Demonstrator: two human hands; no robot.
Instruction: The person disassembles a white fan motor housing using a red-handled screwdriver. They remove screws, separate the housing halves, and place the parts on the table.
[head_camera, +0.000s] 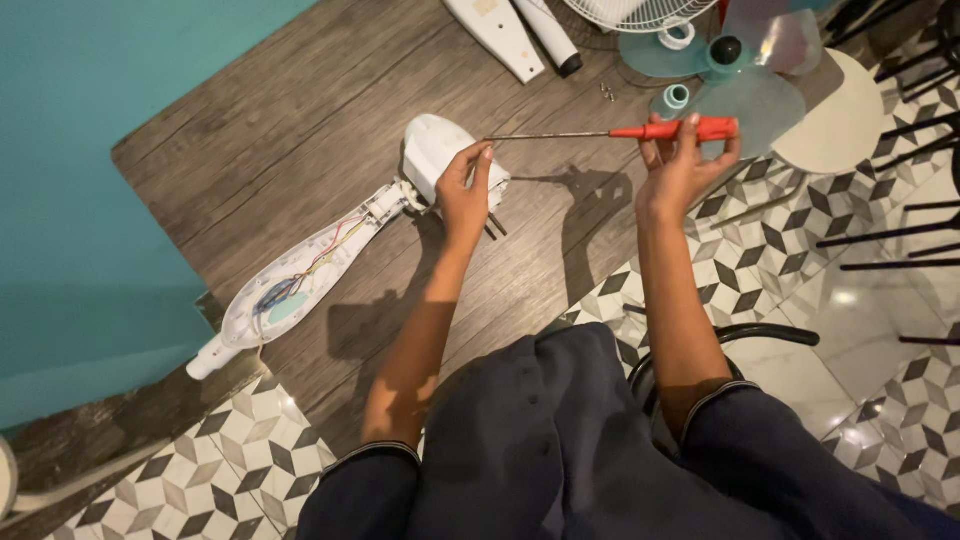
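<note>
Pinching the red-handled screwdriver (640, 131), right hand (680, 170) fingers (690, 125) wrap its handle.

Both arms reach forward, left hand (465, 190) curled downward in a grip, right hand (685, 165) raised, fingers closed.

"What sort of place is this?"

"I think it's a room in a home. There's a wooden table (300, 120), a blue-green wall (90, 150), and a patterned tile floor (760, 260)."
</note>
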